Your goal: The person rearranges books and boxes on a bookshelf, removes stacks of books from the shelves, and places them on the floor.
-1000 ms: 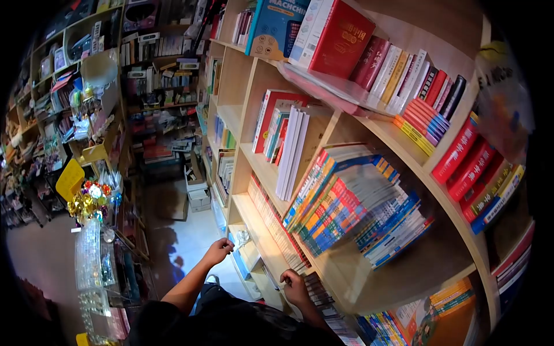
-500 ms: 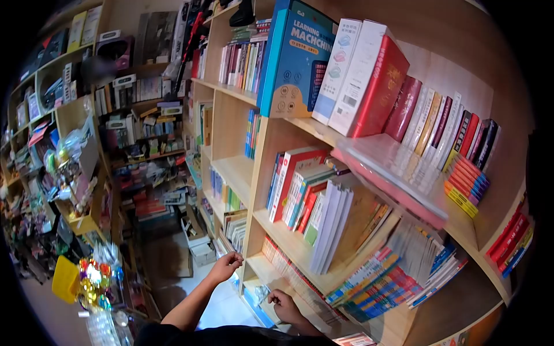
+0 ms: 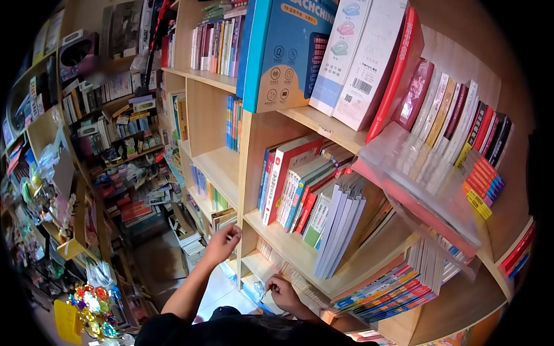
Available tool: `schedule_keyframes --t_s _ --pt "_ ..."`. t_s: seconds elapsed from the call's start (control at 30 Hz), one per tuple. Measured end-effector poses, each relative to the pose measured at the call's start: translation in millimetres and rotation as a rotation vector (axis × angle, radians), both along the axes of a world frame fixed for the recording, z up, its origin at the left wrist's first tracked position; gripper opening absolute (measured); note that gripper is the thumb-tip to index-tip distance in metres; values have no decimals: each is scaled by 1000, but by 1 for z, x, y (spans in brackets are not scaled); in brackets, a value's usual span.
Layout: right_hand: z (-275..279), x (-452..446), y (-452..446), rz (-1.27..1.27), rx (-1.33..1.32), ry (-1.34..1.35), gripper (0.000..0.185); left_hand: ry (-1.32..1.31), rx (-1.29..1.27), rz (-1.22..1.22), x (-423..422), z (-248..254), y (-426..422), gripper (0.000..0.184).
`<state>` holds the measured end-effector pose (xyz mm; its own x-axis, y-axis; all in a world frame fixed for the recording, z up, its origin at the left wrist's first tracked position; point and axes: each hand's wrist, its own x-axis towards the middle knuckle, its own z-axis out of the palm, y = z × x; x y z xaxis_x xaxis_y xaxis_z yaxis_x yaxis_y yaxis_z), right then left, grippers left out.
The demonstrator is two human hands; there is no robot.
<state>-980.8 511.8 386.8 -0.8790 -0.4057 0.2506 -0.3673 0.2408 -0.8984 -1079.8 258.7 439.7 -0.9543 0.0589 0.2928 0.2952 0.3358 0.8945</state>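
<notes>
Curled fingers close my left hand (image 3: 224, 244), with nothing visible in it. It is in the air in front of the wooden bookcase, left of its lower shelves. Lower and to the right, my right hand (image 3: 283, 293) is also closed, nothing showing in it, in front of a low shelf of thin books (image 3: 288, 271). Above the hands, the middle shelf holds a red-and-white book (image 3: 276, 187) among others and a few pale purple folders (image 3: 340, 230) standing upright. Neither hand appears to touch a book.
A blue boxed set (image 3: 291, 63), a white box (image 3: 369, 69) and a red book (image 3: 398, 75) stand on the upper shelf. A clear plastic-wrapped pink item (image 3: 415, 184) juts past that shelf's edge. Cluttered shelves line the left, beside shiny coloured ornaments (image 3: 95, 305) and a yellow piece (image 3: 67, 323).
My view has moved closer to the bookcase, so its books look larger. Both hands stay raised and curled; the left appears slightly higher in view. No book has visibly moved.
</notes>
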Motion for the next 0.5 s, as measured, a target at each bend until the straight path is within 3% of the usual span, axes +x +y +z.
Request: schedule_keyframes --t_s 0.13,0.23,0.33,0.5 --pt "-7 -15 -1 -68 -38 -14 25 287 24 60 -39 73 -9 10" --pt "27 -21 -11 -129 -23 -10 20 449 25 93 -67 126 -14 14" --pt "25 -35 -29 -216 -15 -60 16 532 43 57 -98 154 -24 21" --pt "54 -67 -81 -415 -50 135 12 754 -46 -91 -130 183 -61 27"
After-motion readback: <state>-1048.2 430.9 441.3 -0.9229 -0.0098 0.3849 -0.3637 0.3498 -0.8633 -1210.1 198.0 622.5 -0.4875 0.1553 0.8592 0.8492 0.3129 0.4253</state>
